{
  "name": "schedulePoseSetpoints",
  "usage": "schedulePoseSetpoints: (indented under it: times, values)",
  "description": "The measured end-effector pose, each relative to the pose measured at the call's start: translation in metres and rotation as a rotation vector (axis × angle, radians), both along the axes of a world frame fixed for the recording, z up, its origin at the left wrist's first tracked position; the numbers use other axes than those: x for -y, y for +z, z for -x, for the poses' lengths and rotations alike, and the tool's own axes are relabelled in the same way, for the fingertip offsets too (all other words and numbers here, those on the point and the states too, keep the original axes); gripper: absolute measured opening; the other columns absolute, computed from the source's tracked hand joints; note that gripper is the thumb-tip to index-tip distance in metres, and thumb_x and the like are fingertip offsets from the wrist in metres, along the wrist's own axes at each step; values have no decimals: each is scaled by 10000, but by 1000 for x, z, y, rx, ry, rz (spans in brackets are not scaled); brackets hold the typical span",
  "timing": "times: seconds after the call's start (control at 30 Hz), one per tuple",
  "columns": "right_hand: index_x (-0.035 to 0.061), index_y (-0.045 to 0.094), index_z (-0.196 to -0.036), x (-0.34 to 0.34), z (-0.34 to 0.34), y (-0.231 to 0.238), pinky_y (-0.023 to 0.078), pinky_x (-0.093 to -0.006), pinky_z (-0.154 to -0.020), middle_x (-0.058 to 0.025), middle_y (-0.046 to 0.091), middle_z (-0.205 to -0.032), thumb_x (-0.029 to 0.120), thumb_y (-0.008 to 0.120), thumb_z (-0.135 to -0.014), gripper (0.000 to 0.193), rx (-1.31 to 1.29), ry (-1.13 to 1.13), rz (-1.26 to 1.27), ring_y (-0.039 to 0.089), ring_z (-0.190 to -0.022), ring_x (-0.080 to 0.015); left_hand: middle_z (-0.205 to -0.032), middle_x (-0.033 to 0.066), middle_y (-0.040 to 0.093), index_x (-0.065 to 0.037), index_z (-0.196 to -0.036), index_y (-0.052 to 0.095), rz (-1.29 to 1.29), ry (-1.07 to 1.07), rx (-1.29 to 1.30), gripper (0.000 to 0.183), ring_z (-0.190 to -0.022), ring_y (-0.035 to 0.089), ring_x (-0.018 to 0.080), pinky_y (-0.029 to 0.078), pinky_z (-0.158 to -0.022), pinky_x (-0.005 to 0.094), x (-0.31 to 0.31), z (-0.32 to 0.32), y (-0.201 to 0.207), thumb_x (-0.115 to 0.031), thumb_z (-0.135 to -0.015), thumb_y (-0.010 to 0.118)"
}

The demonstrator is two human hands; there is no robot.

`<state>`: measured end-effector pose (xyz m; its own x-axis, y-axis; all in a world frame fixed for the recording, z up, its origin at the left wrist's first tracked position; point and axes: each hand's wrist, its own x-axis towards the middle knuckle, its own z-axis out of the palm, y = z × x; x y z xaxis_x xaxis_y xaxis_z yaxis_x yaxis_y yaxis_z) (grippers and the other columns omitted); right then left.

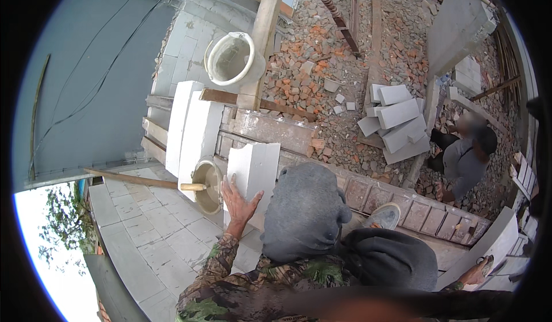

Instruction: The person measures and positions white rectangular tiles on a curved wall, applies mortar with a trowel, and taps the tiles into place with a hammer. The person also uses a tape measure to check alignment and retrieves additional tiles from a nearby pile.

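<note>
My left hand (239, 200) lies with fingers spread on the side of a white lightweight block (257, 166), which stands on the planks in front of me. Close to that hand is a bucket (216, 206) of grey mortar, and a wooden handle (193, 187) rests across its rim. Far to the right, my right hand (475, 272) is closed around a small dark thing I cannot make out. A long pale block or panel (490, 243) lies beside it. Camouflage sleeves cover my arms.
Longer white blocks (192, 129) stand left of the bucket. A second pale bucket (253, 66) sits on a timber beam (267, 20). Below lie brick rubble (299, 78) and a block pile (399, 115). Another person (468, 158) crouches at right. A block wall (155, 241) rises at left.
</note>
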<state>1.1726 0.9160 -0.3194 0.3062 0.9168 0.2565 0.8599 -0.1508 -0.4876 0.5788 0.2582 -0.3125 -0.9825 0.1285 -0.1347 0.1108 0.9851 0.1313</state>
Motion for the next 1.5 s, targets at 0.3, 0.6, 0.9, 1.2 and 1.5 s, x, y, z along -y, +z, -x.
schedulePoseSetpoints:
  times: [0.3, 0.6, 0.9, 1.2, 1.5]
  values:
    - [-26, 507, -1328, 65, 347, -7, 466, -415, -979, -194, 580, -1234, 313, 842, -763, 739, -155, 833, 324, 583, -1120, -299, -1468, 275, 424, -10, -1490, 421, -441, -258, 116, 783, -1363, 436, 455, 366, -1112, 563, -74, 42, 29, -423, -903, 731]
    - [41, 508, -1393, 297, 605, 35, 468, -513, -1054, -225, 498, -1392, 352, 842, -729, 806, -224, 2106, 80, 520, -1294, -390, -1245, 157, 649, 49, -1355, 512, -1033, -133, 692, 533, -1138, 628, 225, 489, -999, 353, -161, 62, 52, -188, -938, 746]
    - [67, 520, -1407, 259, 578, 14, 468, -504, -1072, -201, 439, -1464, 326, 779, -862, 657, -79, 1827, 323, 500, -1313, -420, -1121, 109, 698, 42, -1259, 636, -1219, 260, 55, 367, -1007, 661, 159, 530, -918, 300, 16, 190, 36, -143, -955, 726]
    - [14, 608, -1236, 180, 448, -38, 515, -408, -934, -171, 575, -1296, 129, 723, -891, 381, -14, 1187, 528, 609, -1130, -350, -1098, 56, 681, -63, -1283, 642, -933, 827, 106, 451, -924, 659, 145, 563, -804, 277, 275, 370, -66, -336, -936, 732]
    - [2, 574, -1279, 184, 403, -45, 525, -415, -850, -184, 558, -1297, 129, 702, -920, 402, 191, 1228, 352, 637, -983, -315, -1259, 105, 623, -41, -1355, 578, -937, 601, 257, 517, -1117, 619, 197, 581, -864, 313, 337, 364, -111, -369, -965, 666]
